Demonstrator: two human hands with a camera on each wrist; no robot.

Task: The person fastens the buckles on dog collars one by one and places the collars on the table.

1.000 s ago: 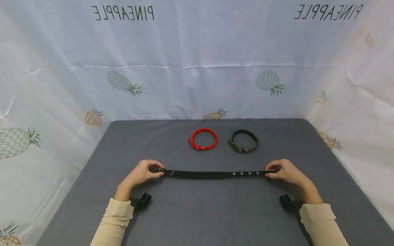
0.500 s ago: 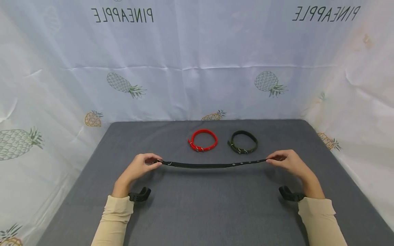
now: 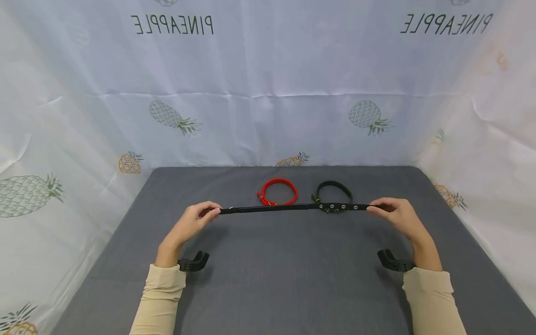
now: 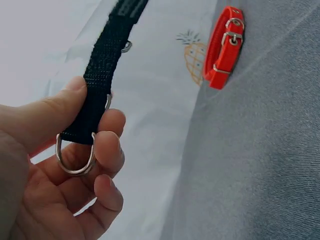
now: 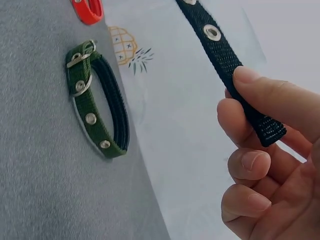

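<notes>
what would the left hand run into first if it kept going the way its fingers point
Its fingers point along the black strap toward the right hand, so probably that hand. The red collar and green collar seem to lie lower on the table, though depth is unclear.

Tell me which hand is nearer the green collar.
Right. The right hand pinches the black strap just right of the green collar. The left hand pinches the strap's far end, left of the red collar.
</notes>
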